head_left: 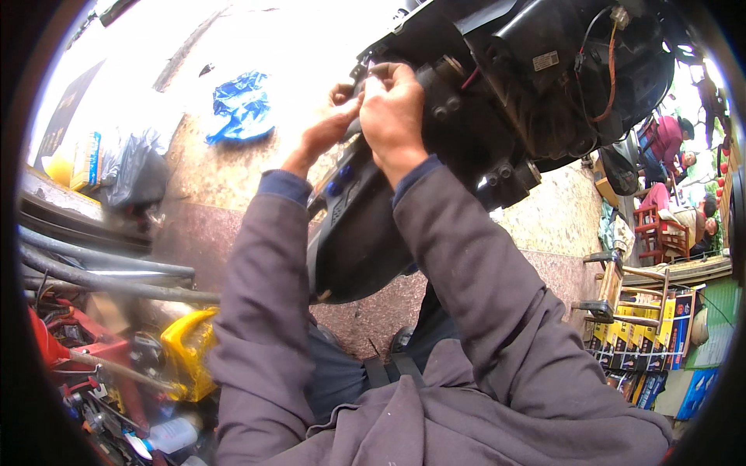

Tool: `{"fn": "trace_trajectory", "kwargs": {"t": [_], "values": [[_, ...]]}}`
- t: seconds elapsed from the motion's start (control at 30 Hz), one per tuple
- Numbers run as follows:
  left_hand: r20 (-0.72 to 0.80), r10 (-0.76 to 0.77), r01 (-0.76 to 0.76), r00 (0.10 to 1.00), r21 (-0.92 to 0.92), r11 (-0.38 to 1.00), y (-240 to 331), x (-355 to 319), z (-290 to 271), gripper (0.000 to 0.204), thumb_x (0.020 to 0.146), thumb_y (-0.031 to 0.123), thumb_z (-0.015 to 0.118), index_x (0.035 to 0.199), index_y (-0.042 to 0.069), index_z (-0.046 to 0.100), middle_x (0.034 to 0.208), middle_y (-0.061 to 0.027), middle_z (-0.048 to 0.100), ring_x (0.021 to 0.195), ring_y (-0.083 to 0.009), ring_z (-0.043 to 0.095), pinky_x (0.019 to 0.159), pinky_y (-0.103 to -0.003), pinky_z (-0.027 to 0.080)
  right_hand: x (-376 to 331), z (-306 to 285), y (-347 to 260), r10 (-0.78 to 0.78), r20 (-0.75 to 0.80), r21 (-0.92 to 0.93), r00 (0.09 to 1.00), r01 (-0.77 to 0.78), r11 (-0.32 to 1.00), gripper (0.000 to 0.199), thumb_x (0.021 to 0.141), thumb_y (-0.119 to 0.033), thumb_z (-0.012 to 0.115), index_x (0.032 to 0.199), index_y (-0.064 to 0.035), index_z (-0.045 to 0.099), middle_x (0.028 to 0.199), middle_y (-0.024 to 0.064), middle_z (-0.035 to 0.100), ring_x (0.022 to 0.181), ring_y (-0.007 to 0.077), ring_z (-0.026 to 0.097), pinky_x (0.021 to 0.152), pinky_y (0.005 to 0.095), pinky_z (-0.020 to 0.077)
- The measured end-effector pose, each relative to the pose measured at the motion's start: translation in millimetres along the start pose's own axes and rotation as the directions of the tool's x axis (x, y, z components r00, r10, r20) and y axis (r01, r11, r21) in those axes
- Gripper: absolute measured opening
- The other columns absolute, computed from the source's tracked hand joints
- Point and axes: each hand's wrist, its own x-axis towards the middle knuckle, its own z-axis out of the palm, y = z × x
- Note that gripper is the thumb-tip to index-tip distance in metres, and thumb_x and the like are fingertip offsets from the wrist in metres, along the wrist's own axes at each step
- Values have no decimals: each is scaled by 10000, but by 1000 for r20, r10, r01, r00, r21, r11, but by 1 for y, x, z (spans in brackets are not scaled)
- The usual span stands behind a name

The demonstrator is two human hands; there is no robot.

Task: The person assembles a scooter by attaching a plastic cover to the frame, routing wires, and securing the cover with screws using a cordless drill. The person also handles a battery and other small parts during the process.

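A large black plastic and metal assembly [435,147], apparently part of a vehicle's body, stands in front of me with bolts and cables on it. My right hand [393,109] is at its upper left edge, fingers curled and pinched together around something small and pale that I cannot make out. Right beside it, my left hand [326,124] is closed, its fingertips near those of the right hand. What the left fingers hold is hidden. Below both hands, a smooth black panel [361,241] slopes down toward my knees.
A crumpled blue plastic bag [241,109] lies on the floor at the far left. Metal pipes [116,272], a yellow plastic item [189,353] and loose tools crowd the left. Stacked boxes [641,338] and a wooden stool [629,291] stand at right; people sit beyond.
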Motion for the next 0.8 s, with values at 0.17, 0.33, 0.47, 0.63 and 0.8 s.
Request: {"fn": "trace_trajectory", "kwargs": {"t": [0.17, 0.33, 0.47, 0.63, 0.8], "values": [[-18, -38, 37, 999, -51, 998, -6, -2, -4, 362, 883, 185, 680, 1183, 0, 598, 919, -54, 658, 760, -66, 555, 639, -220, 455, 16, 13, 7, -66, -178, -82, 982, 52, 995, 125, 887, 8, 471, 973, 56, 549, 877, 195, 641, 832, 302, 648, 785, 367, 518], [-52, -20, 21, 998, 19, 1000, -12, 8, -8, 370, 876, 191, 682, 1179, -9, 612, 926, -70, 679, 790, -82, 582, 686, -233, 474, 37, 32, 19, 56, -292, 77, 955, -35, 996, 151, 888, -9, 456, 976, 77, 544, 949, 216, 626, 887, 301, 625, 823, 361, 494], [-51, -31, 29, 998, -42, 999, -16, 11, -10, 400, 865, 187, 693, 1192, -27, 608, 953, -92, 694, 841, -111, 607, 753, -251, 489, 48, 33, 30, 81, -255, 213, 963, -25, 977, 227, 879, -22, 421, 1020, 101, 551, 976, 198, 625, 896, 266, 596, 843, 344, 475], [-38, -14, 12, 999, -46, 999, -19, 15, -13, 403, 867, 192, 699, 1187, -35, 605, 986, -106, 684, 862, -124, 612, 770, -262, 489, 48, 32, 33, 142, -221, 376, 965, -50, 925, 205, 903, -58, 452, 1019, 72, 560, 975, 125, 602, 862, 199, 560, 824, 312, 461], [-30, 13, -14, 999, -61, 998, -22, 15, -15, 382, 873, 187, 695, 1171, -36, 610, 971, -110, 682, 862, -127, 612, 770, -264, 492, 52, 34, 36, 179, -308, 326, 935, -73, 943, 214, 916, -47, 453, 1066, 71, 549, 1068, 155, 608, 953, 220, 574, 889, 337, 454]]}}
